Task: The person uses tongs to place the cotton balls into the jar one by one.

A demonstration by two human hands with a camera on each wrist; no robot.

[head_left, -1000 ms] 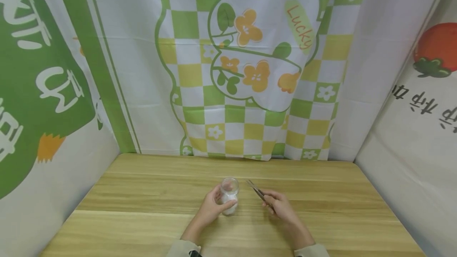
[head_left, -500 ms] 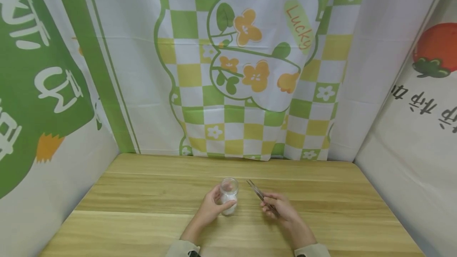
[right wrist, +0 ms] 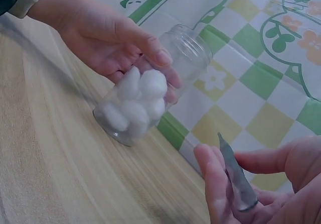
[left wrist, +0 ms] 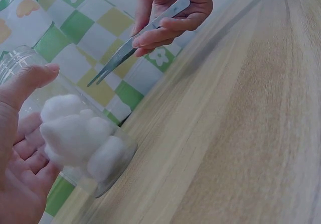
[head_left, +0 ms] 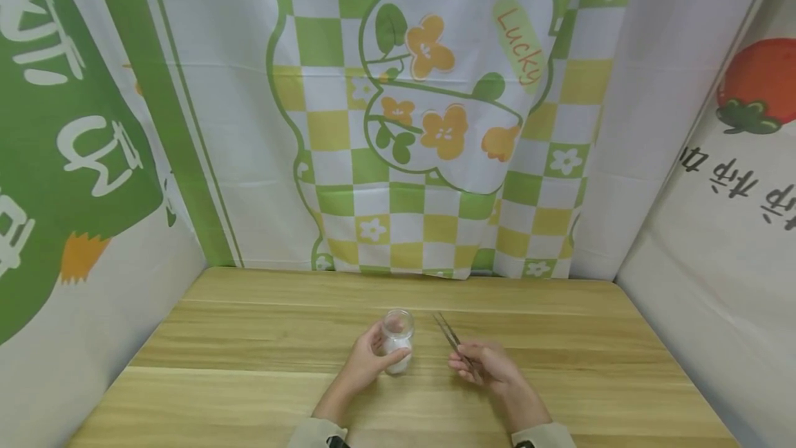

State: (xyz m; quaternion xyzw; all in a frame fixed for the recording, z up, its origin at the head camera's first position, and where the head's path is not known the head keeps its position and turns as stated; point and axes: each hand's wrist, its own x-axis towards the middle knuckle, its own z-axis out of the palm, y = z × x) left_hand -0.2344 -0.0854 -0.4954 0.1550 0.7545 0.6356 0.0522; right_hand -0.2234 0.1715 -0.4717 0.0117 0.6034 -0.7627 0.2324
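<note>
A clear glass jar [head_left: 399,324] without a lid stands upright on the table. Several white cotton balls [left wrist: 75,133] fill its lower part. My left hand [head_left: 367,358] grips the jar from the left, thumb across the front and fingers behind. To the right of the jar, my right hand [head_left: 488,365] holds metal tweezers [head_left: 449,332] between thumb and fingers. The tips of the tweezers point forward, slightly apart, with nothing between them. In the right wrist view the jar [right wrist: 188,50] and the cotton balls [right wrist: 135,101] show behind the tweezers [right wrist: 235,176].
The wooden table [head_left: 280,316] runs back to a green, white and yellow checked cloth [head_left: 435,227]. Printed cloths also hang at the left [head_left: 93,178] and right [head_left: 715,240] sides of the table.
The tweezers have turned in my right hand, so their tips point more straight forward and stand wider apart. My left hand and the jar have stayed in place.
</note>
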